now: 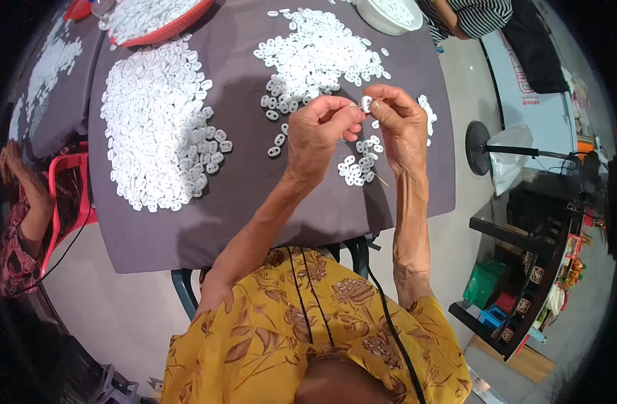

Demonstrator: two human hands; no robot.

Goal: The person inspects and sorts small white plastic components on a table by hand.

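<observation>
Yellow patterned garment (308,337) fills the lower frame, both forearms extending up over the grey table (254,202). Right hand (399,128) pinches a small white oval piece (367,103) between fingertips; left hand (318,131) fingers close narrowly against it, above a small white cluster (359,165).
</observation>
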